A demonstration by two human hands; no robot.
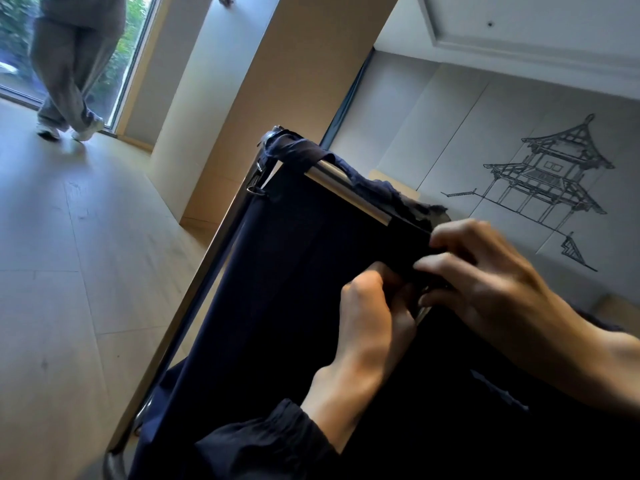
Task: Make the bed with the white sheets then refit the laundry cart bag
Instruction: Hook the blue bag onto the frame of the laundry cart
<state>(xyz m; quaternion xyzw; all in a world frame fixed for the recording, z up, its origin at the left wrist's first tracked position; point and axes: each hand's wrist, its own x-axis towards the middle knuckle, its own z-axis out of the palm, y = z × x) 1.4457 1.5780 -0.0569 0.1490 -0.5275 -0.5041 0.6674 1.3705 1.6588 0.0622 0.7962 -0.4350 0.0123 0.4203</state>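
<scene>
The navy laundry cart bag hangs from the metal frame. At the frame's top rail the left hand and right hand curl round what seems to be the bag's hem. Beyond the frame are a pale plank floor, a pagoda drawing on the wall and a person at the window.

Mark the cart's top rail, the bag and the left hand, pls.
top rail (pixel 346 192): head view, bare metal tube between fabric wraps.
bag (pixel 294 278): head view, flat navy side panel.
left hand (pixel 372 306): head view, back of the hand.
</scene>
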